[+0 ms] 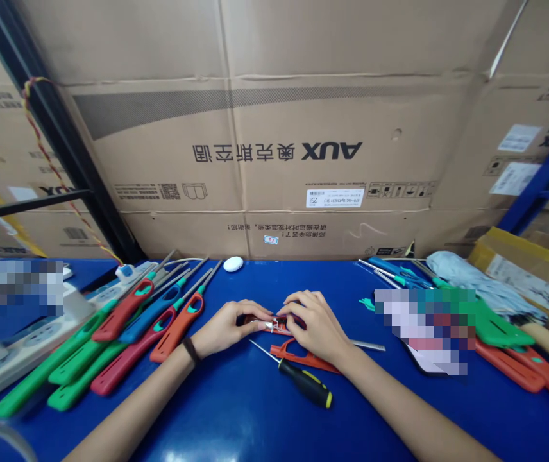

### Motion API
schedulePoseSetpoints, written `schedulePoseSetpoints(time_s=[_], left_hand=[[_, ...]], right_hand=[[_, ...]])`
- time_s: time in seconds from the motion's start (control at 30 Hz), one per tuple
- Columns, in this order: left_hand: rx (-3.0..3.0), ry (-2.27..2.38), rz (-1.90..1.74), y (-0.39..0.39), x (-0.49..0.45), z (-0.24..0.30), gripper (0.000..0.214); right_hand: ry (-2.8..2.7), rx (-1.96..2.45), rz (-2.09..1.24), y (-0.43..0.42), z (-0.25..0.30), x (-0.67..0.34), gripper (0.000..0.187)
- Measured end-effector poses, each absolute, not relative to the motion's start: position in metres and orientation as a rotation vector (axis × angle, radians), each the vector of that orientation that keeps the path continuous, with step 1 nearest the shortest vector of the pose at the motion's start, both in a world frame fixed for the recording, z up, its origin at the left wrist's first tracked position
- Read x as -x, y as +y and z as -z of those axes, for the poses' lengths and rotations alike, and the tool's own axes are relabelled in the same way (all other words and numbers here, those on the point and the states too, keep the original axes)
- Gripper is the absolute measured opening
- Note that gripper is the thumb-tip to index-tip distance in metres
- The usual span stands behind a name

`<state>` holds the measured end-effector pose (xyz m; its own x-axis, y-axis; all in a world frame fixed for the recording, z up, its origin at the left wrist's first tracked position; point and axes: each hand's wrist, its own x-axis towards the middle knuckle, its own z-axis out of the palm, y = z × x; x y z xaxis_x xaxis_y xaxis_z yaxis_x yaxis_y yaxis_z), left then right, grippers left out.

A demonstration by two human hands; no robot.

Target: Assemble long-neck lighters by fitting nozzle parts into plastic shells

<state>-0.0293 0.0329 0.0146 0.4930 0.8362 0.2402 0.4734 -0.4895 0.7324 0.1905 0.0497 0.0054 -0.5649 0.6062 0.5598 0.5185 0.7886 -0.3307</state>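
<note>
An opened red-orange lighter casing point(281, 332) lies across the middle of the blue table, with white and silvery parts showing inside. My left hand point(226, 324) pinches its left end, thumb and fingertips at the small inner parts. From the other side my right hand point(315, 324) curls its fingers onto the casing. Part of each grip is hidden by the fingers. Under my right wrist rests another orange casing half point(298, 353) with a trigger opening, and a metal tube point(369, 346) sticks out beyond. Nearer me is a black and yellow screwdriver point(306, 382), its tip pointing up-left.
Several long-necked lighters point(178, 327) in green, red, blue and orange lie on the left, beside white power strips point(24, 346). More lighters point(500, 324) and a blurred-out flat object point(428, 359) are on the right. A white oval object point(233, 264) sits before the cardboard wall point(255, 115).
</note>
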Motion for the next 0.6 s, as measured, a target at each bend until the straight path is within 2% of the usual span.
schedulePoseSetpoints(time_s=[0.2, 0.6], left_hand=[[-2.183, 1.136, -0.828, 0.033, 0.033, -0.015, 0.025], [-2.239, 1.314, -0.781, 0.032, 0.048, -0.033, 0.019]], right_hand=[[-2.294, 0.812, -0.187, 0.049, -0.007, -0.192, 0.020], [-2.334, 0.785, -0.225, 0.045, -0.005, -0.190, 0.008]])
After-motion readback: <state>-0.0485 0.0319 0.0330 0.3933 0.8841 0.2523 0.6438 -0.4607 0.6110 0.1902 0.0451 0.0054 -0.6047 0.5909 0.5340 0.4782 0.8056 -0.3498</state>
